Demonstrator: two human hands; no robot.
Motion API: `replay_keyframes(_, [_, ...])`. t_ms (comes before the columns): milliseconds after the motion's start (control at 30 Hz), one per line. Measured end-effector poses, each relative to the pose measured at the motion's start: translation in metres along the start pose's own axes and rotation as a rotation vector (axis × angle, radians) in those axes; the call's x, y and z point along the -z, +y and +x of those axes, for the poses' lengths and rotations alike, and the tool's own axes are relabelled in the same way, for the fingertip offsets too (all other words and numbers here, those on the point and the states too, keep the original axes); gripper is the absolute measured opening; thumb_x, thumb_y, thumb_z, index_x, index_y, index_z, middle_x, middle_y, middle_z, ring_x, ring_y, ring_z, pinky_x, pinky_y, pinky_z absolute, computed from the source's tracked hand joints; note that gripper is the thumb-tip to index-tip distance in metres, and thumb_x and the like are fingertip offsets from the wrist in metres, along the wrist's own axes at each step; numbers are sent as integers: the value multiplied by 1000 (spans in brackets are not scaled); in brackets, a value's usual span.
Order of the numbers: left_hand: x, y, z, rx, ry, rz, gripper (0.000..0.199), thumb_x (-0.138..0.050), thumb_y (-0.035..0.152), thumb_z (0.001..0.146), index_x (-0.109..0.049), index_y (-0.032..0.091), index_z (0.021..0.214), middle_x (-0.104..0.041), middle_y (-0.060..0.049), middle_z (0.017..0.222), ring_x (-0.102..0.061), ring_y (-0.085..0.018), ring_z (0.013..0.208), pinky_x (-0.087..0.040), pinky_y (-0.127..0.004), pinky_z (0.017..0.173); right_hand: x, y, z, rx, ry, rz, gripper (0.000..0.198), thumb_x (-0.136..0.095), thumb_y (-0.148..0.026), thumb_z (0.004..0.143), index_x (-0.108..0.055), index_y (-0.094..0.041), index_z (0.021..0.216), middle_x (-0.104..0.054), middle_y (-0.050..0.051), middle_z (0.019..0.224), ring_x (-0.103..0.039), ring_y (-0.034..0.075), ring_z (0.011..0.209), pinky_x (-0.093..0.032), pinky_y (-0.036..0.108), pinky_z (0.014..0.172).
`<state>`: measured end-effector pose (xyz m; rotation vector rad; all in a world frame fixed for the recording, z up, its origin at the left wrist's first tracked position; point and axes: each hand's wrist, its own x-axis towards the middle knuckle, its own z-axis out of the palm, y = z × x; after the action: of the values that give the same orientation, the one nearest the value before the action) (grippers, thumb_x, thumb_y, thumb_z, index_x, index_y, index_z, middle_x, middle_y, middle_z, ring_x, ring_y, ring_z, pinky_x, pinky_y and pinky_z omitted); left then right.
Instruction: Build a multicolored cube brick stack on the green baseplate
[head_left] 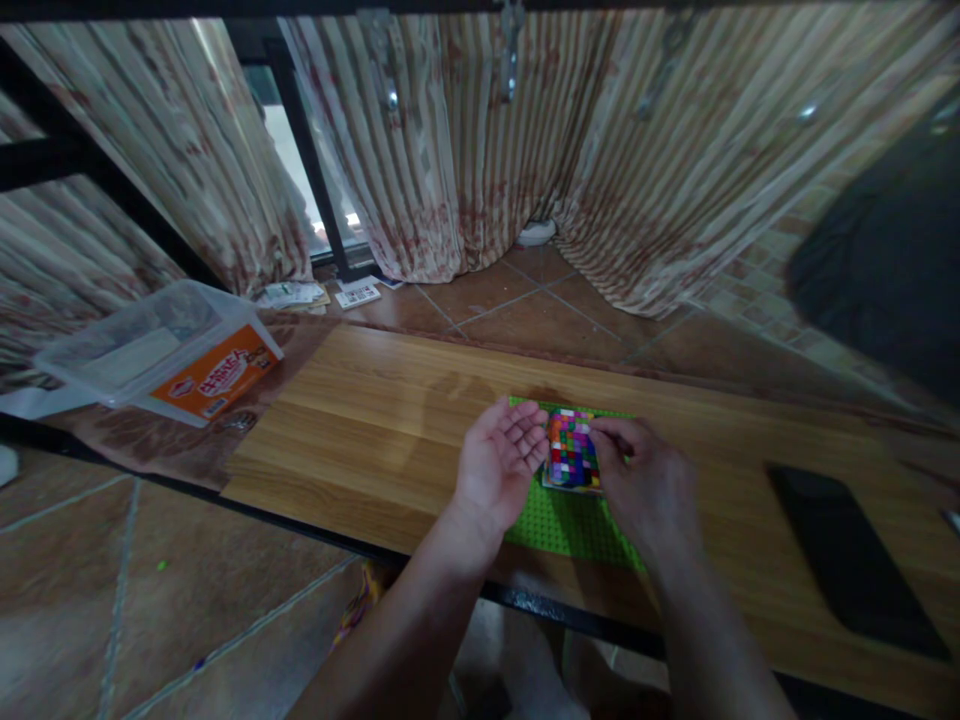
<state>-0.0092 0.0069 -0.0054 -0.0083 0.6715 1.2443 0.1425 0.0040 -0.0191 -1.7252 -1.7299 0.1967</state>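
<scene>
A block of many small coloured building bricks [572, 448] sits on a green studded baseplate [559, 530] on the wooden table. My left hand [499, 460] is palm up just left of the bricks, its fingers slightly curled and apart, with no object visible in the palm. At the right edge of the bricks, my right hand [649, 485] has thumb and forefinger pinched together. Whatever those fingertips hold, if anything, is too small or hidden to make out. The back of this hand covers part of the baseplate's right side.
A clear plastic tub [161, 345] with an orange label stands at the table's left end. To the right lies a dark flat slab [855, 560]. Striped curtains [517, 150] hang beyond the table [360, 420]. A dark rounded shape [892, 240] looms at the right.
</scene>
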Motion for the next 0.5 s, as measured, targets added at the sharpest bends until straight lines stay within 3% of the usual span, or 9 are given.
replay_keyframes(500, [0,0,0,-4,-2,4,25,-55,30,86,-68,10,76,-67,-6,72,-58,-10,61,-47,-24,66,0,0,0,-11,24,32,27,-49,-35,87,-70,-18,84,-70,8,85,-63,22,74,-45,34,69])
